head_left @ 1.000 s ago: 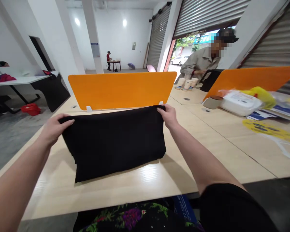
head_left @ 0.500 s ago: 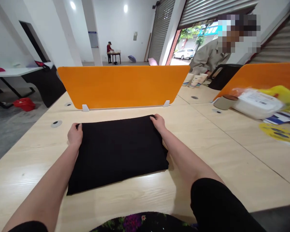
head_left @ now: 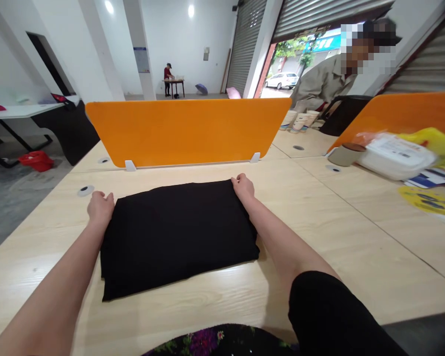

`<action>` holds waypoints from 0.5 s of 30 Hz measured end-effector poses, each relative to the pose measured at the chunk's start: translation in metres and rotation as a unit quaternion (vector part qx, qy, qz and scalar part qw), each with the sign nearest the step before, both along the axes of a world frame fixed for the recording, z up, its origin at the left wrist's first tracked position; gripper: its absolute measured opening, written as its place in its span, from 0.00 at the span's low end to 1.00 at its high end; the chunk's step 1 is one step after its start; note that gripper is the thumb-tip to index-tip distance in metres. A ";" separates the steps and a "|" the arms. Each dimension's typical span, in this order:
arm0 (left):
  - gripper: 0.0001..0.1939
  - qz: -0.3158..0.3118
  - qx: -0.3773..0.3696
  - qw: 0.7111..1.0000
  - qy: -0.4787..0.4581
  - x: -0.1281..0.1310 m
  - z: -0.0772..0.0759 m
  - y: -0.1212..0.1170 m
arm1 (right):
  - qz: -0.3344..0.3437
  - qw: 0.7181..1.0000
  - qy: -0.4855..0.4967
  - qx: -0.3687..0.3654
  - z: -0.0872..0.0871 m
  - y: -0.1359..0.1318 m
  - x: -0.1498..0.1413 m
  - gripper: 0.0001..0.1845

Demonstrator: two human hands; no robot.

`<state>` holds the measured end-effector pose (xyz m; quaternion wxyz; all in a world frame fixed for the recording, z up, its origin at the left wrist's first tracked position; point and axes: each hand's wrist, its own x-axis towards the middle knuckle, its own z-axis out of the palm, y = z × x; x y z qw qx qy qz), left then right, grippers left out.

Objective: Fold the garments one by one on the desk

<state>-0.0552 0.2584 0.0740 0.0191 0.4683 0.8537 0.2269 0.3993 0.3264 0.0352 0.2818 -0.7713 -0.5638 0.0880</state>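
A folded black cloth [head_left: 178, 237] lies flat on the light wooden table [head_left: 222, 306] in front of me. Its far edge bends down toward the left corner, and the left side shows a small step in its layers. My left hand [head_left: 101, 210] is just off that far left corner, fingers loosely curled with thumb and forefinger a little apart and nothing seen between them. At the far right corner, my right hand [head_left: 244, 189] pinches the cloth's edge between thumb and fingers.
An orange divider [head_left: 189, 133] on white clips stands beyond the cloth. To the right are a white plastic box [head_left: 396, 155], a roll [head_left: 346, 154], yellow bags and papers. Paper cups [head_left: 300, 121] stand near a person [head_left: 319, 84] across the table. A cable hole [head_left: 85, 190] lies left.
My left hand has let go of the cloth's far left corner and moved left. That corner has slackened and shifted toward me. My right hand stays at its corner.
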 end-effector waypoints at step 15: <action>0.31 -0.291 -0.074 0.923 0.239 0.052 -0.047 -0.077 | 0.145 0.986 -0.083 0.004 -0.025 -0.062 -0.011 0.36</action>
